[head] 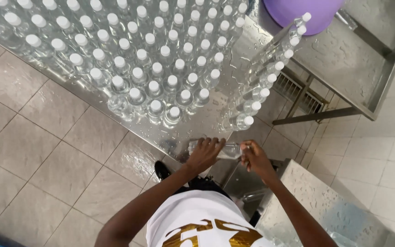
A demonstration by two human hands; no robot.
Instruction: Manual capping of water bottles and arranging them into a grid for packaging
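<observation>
My left hand (204, 153) grips the body of a clear plastic bottle (227, 150) lying on its side at the near edge of a wet steel table (206, 121). My right hand (253, 158) is closed on the bottle's right end, where the neck is hidden by my fingers. Beyond my hands, several clear water bottles with white caps (136, 59) stand packed in rows across the table. A single-file line of capped bottles (266, 75) runs along the table's right edge.
A purple basin (298, 11) sits on a second steel table (366, 68) at the upper right. A steel machine top (307, 201) stands by my right arm. Wet beige floor tiles (37, 146) lie to the left, and a floor grate (298, 91) lies under the tables.
</observation>
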